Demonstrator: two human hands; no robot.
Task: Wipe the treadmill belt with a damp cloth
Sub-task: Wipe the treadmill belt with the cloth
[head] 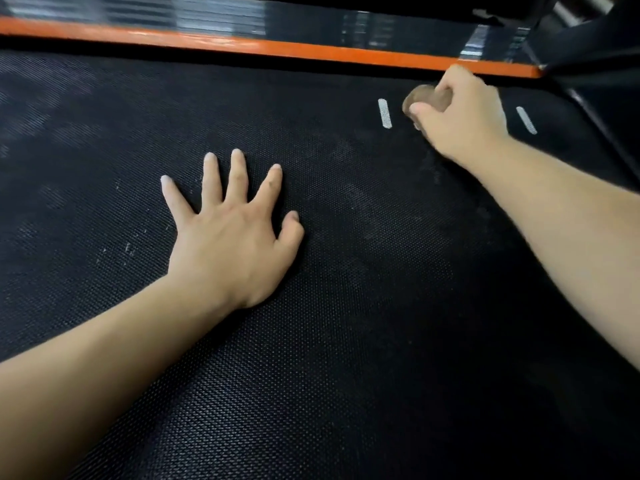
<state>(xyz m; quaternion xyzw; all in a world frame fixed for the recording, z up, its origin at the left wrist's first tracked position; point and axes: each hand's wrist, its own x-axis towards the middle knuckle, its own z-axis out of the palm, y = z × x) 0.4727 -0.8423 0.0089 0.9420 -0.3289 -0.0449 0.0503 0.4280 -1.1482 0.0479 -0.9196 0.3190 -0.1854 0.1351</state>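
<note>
I see the black treadmill belt [346, 306]: left grip [228, 233] flat on it, cloth [420, 98] in right grip [460, 112], white marks [384, 113] flanking that grip.

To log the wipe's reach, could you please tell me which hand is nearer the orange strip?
Right. The right hand, gripping the cloth, is right beside the strip; the left hand lies flat on the belt, well short of it.

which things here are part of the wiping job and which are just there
Part of the job: treadmill belt; brown cloth, gripped by the right hand; left hand, flat on the belt.
Just there: orange side rail; white marks on the belt; black frame.
</note>
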